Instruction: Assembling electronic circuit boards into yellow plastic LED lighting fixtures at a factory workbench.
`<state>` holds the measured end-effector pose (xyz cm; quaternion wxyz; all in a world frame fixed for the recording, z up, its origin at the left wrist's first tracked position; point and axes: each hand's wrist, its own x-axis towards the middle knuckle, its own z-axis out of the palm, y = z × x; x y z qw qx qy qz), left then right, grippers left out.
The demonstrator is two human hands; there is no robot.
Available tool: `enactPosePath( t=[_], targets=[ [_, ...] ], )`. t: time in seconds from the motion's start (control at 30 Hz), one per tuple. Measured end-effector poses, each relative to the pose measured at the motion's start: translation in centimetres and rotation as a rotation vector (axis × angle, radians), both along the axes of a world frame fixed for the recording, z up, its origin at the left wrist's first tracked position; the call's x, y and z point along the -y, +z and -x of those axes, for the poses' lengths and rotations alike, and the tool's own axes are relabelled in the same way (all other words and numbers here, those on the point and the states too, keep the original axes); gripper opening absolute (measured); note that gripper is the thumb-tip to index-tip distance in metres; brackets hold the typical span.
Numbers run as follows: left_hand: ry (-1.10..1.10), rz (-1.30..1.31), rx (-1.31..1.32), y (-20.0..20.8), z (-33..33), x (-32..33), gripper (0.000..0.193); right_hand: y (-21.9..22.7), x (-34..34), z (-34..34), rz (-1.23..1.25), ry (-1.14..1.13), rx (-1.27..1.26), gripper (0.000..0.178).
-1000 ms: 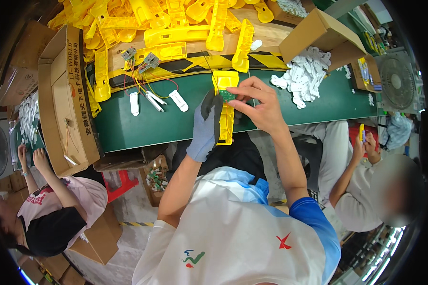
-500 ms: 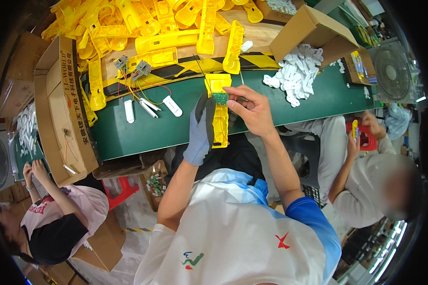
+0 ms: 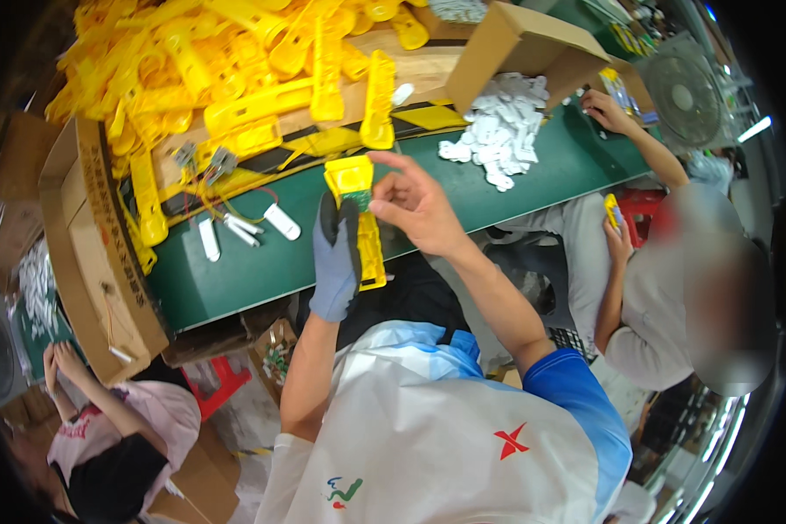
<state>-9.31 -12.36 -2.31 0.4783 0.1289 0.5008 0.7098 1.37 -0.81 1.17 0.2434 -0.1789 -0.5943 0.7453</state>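
My left hand (image 3: 336,262), in a grey glove, grips a long yellow plastic housing (image 3: 361,218) from its left side and holds it over the near edge of the green table (image 3: 515,188). My bare right hand (image 3: 415,205) pinches a small green circuit board (image 3: 358,201) against the upper part of that housing. Both forearms come up from the lower middle of the picture.
A heap of yellow housings (image 3: 218,70) fills the far side. White plastic parts (image 3: 498,131) spill from a cardboard box (image 3: 506,44). Wired modules (image 3: 210,162) and white pieces (image 3: 281,221) lie left, beside an open carton (image 3: 96,253). Two other people sit on my left and right.
The view has swung, so everything sits lower and further left in the picture. My right hand has stayed on the green board at the yellow housing; my left grip is unchanged.
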Motion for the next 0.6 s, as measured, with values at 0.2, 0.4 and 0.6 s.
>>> enactPosePath(
  t=[0.2,0.4,0.6],
  targets=[
    [-0.004,-0.216,0.302,1.1,-0.2,-0.2,0.028,3.2,-6.2,-4.8,-0.931,-0.436,0.413,0.019],
    [-0.008,0.001,-0.014,2.8,-1.3,0.1,0.028,1.7,-9.0,-7.6,-1.401,-0.301,0.680,0.017],
    [-0.041,-0.021,-0.035,2.5,-0.5,0.0,0.029,1.5,-9.9,-7.6,-1.427,-0.253,0.606,0.014]
  ],
)
